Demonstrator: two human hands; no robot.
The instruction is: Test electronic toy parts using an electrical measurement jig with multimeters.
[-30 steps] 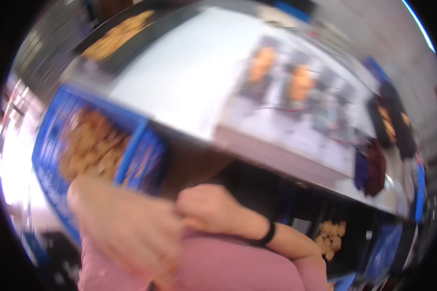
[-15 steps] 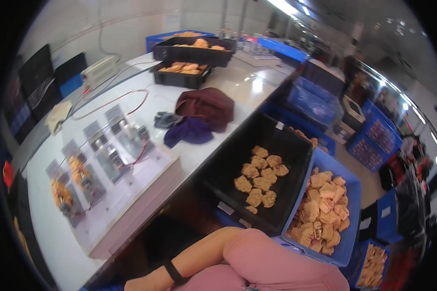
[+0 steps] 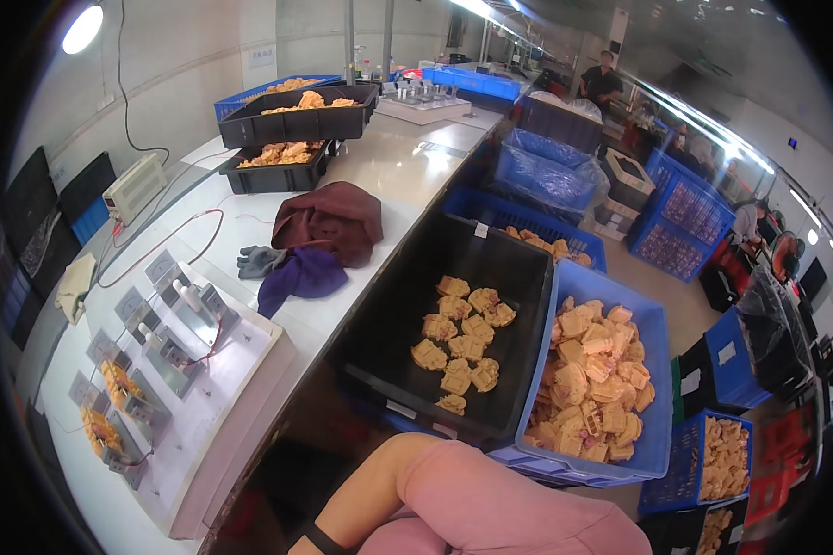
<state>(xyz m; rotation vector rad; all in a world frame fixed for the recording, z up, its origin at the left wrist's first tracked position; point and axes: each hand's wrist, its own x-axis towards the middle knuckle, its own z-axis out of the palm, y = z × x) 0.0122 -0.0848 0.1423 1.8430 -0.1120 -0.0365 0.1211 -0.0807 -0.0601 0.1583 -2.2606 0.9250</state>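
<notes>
Because the right forearm (image 3: 370, 495) was cut off at the lower edge, around its black band (image 3: 322, 539), the right hand could not be seen; the left hand was also outside the view. Whether the fingers were apart, together or clamped on something, I could not tell. A pink sleeve (image 3: 518, 499) of soft-looking cloth covered the upper part of the arm.

Near the forearm was a black tray (image 3: 398, 277) of dull, hard plastic; on its floor the loose tan pieces (image 3: 467, 347) lay, flattish, with uneven outlines and raised details. Just beside it, a blue crate (image 3: 655, 370) held a heap of similar pieces (image 3: 592, 379), whose lower layers were hidden.

On the smooth white bench (image 3: 407, 199) stood a thick pale board (image 3: 222, 407) with four metal holders (image 3: 167, 365). Tan pieces (image 3: 120, 384) sat in the two nearer ones, their fine shapes difficult to distinguish. Beyond the board lay a crumpled maroon cloth (image 3: 329, 222), and against it a purple cloth (image 3: 301, 277). The black tray carried white labels (image 3: 401, 409), and a paper sheet (image 3: 261, 57) hung on the wall; their writing was too small for reading.
</notes>
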